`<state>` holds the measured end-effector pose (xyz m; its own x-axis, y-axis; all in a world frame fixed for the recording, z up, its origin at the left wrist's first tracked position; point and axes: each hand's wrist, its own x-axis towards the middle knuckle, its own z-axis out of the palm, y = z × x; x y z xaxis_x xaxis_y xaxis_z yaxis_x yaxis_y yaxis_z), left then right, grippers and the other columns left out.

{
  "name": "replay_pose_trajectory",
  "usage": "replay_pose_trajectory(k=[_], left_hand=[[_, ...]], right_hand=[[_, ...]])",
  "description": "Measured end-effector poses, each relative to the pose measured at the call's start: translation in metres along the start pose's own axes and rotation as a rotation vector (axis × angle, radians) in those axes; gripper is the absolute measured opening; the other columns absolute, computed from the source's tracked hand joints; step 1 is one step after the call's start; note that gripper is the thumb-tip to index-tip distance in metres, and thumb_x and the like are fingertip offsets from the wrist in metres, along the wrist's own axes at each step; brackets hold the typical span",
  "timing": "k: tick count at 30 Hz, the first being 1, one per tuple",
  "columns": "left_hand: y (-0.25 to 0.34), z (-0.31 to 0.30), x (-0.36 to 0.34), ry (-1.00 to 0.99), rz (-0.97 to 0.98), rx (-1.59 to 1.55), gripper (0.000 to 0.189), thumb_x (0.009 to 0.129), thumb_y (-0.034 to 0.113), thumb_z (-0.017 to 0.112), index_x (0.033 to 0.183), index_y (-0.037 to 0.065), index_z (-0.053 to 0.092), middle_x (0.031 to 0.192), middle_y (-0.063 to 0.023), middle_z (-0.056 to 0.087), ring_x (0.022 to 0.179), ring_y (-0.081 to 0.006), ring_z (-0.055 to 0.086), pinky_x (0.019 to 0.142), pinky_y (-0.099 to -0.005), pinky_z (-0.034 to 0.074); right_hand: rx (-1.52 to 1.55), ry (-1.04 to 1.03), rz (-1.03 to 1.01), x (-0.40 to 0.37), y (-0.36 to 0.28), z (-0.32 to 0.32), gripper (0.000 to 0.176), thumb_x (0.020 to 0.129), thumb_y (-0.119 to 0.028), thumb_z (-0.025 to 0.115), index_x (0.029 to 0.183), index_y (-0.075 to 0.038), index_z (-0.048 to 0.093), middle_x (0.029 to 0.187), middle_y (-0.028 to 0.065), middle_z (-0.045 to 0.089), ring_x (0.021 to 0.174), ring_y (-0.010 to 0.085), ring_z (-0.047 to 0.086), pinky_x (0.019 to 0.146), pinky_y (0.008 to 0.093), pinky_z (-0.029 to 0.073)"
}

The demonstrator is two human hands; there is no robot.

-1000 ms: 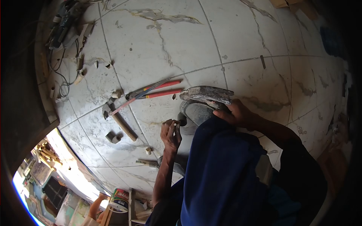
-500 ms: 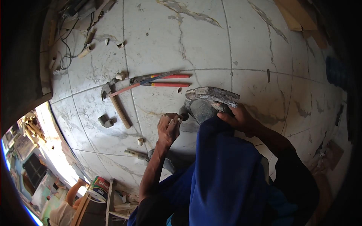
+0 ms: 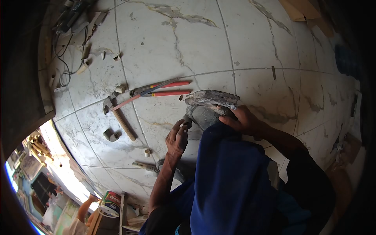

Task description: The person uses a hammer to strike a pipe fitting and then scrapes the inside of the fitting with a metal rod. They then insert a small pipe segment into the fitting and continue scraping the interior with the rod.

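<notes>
Gripping a worn object (image 3: 214, 96), the right hand (image 3: 246, 122) sits near the left hand (image 3: 177, 140) — fingers pinched, seemingly on a dark piece (image 3: 187, 122).

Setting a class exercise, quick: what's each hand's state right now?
Left hand: closed, fingers curled; exactly what it holds cannot be told.
Right hand: closed, holding the edge of a grimy dark object.

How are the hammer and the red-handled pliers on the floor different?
The hammer has one brown handle, but the pliers have two red ones. The hammer's head has a curved claw, while the pliers have two arms that meet at one end. The hammer's handle slants down the picture; the pliers' handles point right. Both lie on the tiled floor.
</notes>
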<state>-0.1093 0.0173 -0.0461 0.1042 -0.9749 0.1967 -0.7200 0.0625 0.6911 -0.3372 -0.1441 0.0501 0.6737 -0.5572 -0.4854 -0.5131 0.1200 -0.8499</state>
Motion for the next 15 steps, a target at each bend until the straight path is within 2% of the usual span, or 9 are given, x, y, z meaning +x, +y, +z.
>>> replay_pose_trajectory(k=[2, 3, 5, 6, 7, 9, 10, 15], left_hand=[[0.000, 0.022, -0.012, 0.086, -0.215, -0.118, 0.022, 0.088, -0.002, 0.052, 0.107, 0.005, 0.043, 0.120, -0.0179, 0.060, 0.082, -0.0239, 0.068, 0.056, -0.0310, 0.054], [0.008, 0.032, -0.008, 0.138, -0.292, -0.135, 0.019, 0.091, 0.000, 0.046, 0.107, 0.004, 0.036, 0.109, -0.0177, 0.063, 0.078, -0.0240, 0.066, 0.056, -0.0328, 0.052], [0.007, 0.052, 0.000, 0.213, -0.291, -0.061, 0.015, 0.092, 0.000, 0.042, 0.105, 0.003, 0.036, 0.096, -0.0150, 0.064, 0.070, -0.0248, 0.062, 0.055, -0.0349, 0.048], [0.006, 0.057, 0.009, 0.314, -0.219, -0.012, 0.005, 0.092, 0.001, 0.040, 0.096, 0.002, 0.043, 0.084, -0.0118, 0.062, 0.064, -0.0253, 0.057, 0.055, -0.0368, 0.045], [0.006, 0.055, 0.013, 0.331, -0.221, -0.011, 0.005, 0.092, 0.001, 0.040, 0.096, 0.002, 0.043, 0.084, -0.0118, 0.062, 0.064, -0.0253, 0.057, 0.055, -0.0368, 0.045], [-0.001, 0.046, 0.020, 0.221, -0.235, 0.027, 0.009, 0.092, 0.002, 0.040, 0.087, 0.003, 0.047, 0.079, -0.0112, 0.061, 0.063, -0.0261, 0.057, 0.057, -0.0366, 0.045], [-0.007, 0.047, 0.021, 0.257, -0.271, -0.088, 0.013, 0.093, 0.005, 0.040, 0.085, 0.003, 0.050, 0.075, -0.0107, 0.061, 0.063, -0.0273, 0.057, 0.058, -0.0372, 0.045], [-0.024, 0.036, 0.026, 0.182, -0.260, -0.141, 0.017, 0.094, 0.008, 0.040, 0.083, 0.002, 0.051, 0.076, -0.0117, 0.062, 0.063, -0.0287, 0.056, 0.060, -0.0377, 0.045]], right_hand=[[0.010, 0.047, -0.042, 0.001, 0.002, 0.002, 0.051, 0.092, -0.040, 0.054, 0.118, 0.005, 0.052, 0.096, 0.0228, 0.064, 0.088, 0.0288, 0.064, 0.080, 0.0361, 0.047], [0.019, 0.091, -0.085, 0.002, 0.003, 0.005, 0.052, 0.092, -0.041, 0.054, 0.116, 0.006, 0.052, 0.093, 0.0227, 0.065, 0.085, 0.0279, 0.064, 0.078, 0.0361, 0.048], [0.019, 0.051, -0.018, 0.002, 0.013, 0.009, 0.052, 0.092, -0.041, 0.055, 0.115, 0.006, 0.053, 0.090, 0.0221, 0.064, 0.082, 0.0266, 0.064, 0.075, 0.0364, 0.047], [0.010, 0.022, 0.052, 0.003, 0.015, 0.007, 0.052, 0.091, -0.042, 0.055, 0.113, 0.005, 0.053, 0.087, 0.0215, 0.064, 0.079, 0.0252, 0.063, 0.073, 0.0368, 0.047], [-0.003, 0.016, 0.043, 0.003, 0.015, 0.008, 0.052, 0.091, -0.042, 0.055, 0.113, 0.005, 0.053, 0.087, 0.0215, 0.064, 0.079, 0.0252, 0.063, 0.073, 0.0368, 0.047], [0.027, 0.104, -0.053, -0.002, 0.011, 0.012, 0.052, 0.091, -0.042, 0.055, 0.113, 0.004, 0.054, 0.083, 0.0197, 0.064, 0.075, 0.0230, 0.061, 0.071, 0.0366, 0.047], [0.021, 0.098, -0.061, -0.005, 0.007, 0.011, 0.052, 0.091, -0.042, 0.055, 0.113, 0.004, 0.054, 0.083, 0.0197, 0.064, 0.075, 0.0230, 0.061, 0.071, 0.0366, 0.047], [0.034, 0.115, -0.004, -0.011, -0.003, 0.006, 0.054, 0.090, -0.045, 0.055, 0.111, 0.004, 0.055, 0.079, 0.0184, 0.063, 0.074, 0.0228, 0.060, 0.069, 0.0357, 0.046]])
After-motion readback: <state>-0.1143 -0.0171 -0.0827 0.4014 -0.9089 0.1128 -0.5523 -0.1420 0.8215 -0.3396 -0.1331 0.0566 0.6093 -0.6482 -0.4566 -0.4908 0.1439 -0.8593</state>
